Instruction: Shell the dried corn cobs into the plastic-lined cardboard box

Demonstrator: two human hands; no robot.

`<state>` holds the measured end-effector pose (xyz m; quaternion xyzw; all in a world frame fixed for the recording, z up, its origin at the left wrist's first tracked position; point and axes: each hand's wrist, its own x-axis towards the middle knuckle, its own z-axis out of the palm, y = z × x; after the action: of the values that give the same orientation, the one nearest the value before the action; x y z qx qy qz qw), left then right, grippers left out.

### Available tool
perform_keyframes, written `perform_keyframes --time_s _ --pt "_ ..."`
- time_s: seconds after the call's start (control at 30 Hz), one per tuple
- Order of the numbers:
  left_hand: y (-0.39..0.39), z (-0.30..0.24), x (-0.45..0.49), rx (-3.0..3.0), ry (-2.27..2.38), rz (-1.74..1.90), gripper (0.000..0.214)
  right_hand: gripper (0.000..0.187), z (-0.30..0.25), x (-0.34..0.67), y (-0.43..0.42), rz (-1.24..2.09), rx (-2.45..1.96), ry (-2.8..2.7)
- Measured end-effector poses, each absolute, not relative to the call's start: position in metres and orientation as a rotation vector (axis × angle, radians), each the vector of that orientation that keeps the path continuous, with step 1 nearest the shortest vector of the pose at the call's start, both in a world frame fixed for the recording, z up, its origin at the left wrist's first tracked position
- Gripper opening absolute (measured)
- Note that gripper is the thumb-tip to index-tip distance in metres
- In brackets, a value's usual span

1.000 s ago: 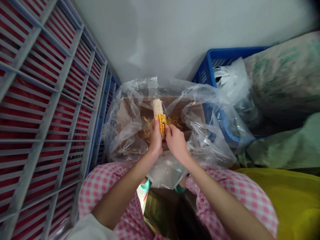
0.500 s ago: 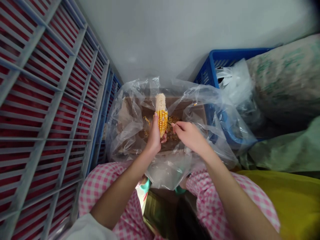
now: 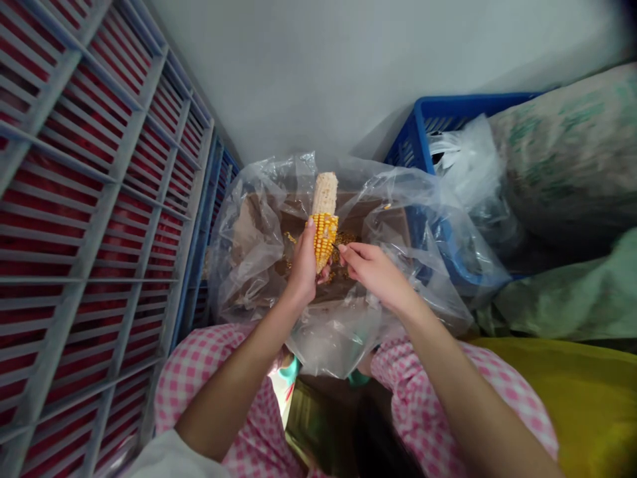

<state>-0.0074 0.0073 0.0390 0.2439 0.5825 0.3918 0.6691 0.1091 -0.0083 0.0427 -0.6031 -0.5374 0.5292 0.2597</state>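
A: What is found at the far left?

B: A grey crate (image 3: 116, 178), stood on edge. Well to its right the left hand (image 3: 301, 265) is seen, clamped around the cob (image 3: 325, 226).

A: How is the cob held?

B: By its near end, with the thumb laid along its left side and the fingertips shown at its lower right. It is held above the box (image 3: 371, 206), which is lined with clear plastic (image 3: 323, 348).

A: And its long axis?

B: Pointed away from the body, tilted slightly right at the far end. The far part is stripped; the near part is covered in yellow grains.

A: Which hand is nearer?

B: The left, since the cob is touched by it. The right hand (image 3: 372, 267) is kept just beside, with the cob lying to its left and a little beyond.

A: What is gripped there?

B: A thin dark tool (image 3: 337, 247), pinched between thumb and forefinger, its tip aimed left at the cob's grained side. Whether it is pressed in cannot be told.

A: Farther right?

B: A blue crate (image 3: 421, 136), by which a sack (image 3: 567, 153) is seen.
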Motion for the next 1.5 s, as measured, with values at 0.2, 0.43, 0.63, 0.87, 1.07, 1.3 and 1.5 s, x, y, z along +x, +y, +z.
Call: perform_keyframes --time_s 0.2,0.43,0.63,0.87,1.07,1.3,1.5 --pt "0.008 0.040 -0.010 0.521 1.330 0.911 0.052 0.041 0.058 0.119 -0.007 1.065 -1.852 -1.696" --pt "0.002 0.041 -0.005 0.495 1.282 0.890 0.052 0.029 0.044 0.129 -0.001 0.911 -1.722 -1.285" --pt "-0.002 0.034 -0.001 0.531 1.285 0.879 0.054 0.026 0.055 0.117 -0.007 0.951 -1.686 -1.461" --pt "0.004 0.031 -0.009 0.781 1.506 0.993 0.040 0.026 0.070 0.117 -0.012 0.829 -1.833 -1.705" --pt "0.001 0.033 -0.008 0.986 1.517 0.992 0.037 0.029 0.071 0.122 -0.009 0.851 -1.840 -1.696" --pt "0.001 0.028 -0.009 1.134 1.580 0.972 0.033 0.029 0.073 0.135 -0.007 0.954 -1.813 -1.699" --pt "-0.001 0.026 -0.010 1.298 1.595 0.978 0.033 0.029 0.074 0.140 -0.006 1.008 -1.805 -1.710"
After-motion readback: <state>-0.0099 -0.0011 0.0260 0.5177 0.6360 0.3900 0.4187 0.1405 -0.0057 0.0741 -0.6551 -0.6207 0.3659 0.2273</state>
